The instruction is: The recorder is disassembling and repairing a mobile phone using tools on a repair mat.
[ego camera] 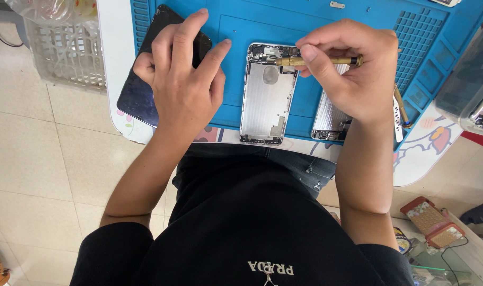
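My right hand grips a small brass screwdriver lying sideways, its tip at the upper end of an open silver phone housing on the blue work mat. My left hand rests flat with fingers spread, partly on a black phone screen panel at the mat's left edge and partly on the mat. A second silver phone part lies under my right hand, mostly hidden.
A white plastic basket stands at the far left of the table. A grey device sits at the right edge. A slim tool lies by my right wrist. Tiled floor and small boxes show below.
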